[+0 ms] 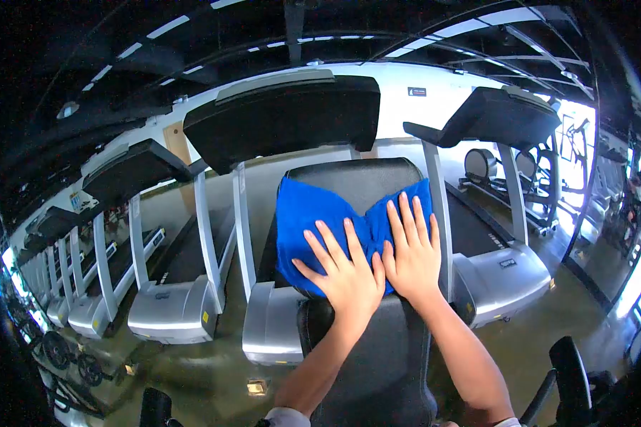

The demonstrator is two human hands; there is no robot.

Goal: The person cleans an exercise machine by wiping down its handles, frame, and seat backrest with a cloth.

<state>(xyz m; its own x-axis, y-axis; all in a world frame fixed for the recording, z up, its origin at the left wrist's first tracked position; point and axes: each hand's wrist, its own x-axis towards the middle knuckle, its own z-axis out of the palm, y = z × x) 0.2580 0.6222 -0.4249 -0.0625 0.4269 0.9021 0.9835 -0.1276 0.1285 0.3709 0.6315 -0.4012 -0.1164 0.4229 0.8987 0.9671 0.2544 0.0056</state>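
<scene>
Rests left hand (349, 281) and right hand (414, 265), both splayed and unclenched, on blue cloth (319, 206) draped over black upholstered pad (356, 173); faces treadmills (285, 117) beyond that pad.

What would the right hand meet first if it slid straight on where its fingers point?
The right hand would first cross the blue cloth's narrow strip beyond its fingertips, then probably the black pad's bare top; depth is hard to judge.

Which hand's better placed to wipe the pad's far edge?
Probably the right hand: its fingertips lie nearer the far edge of the black pad; the left hand rests lower on the blue cloth.
</scene>
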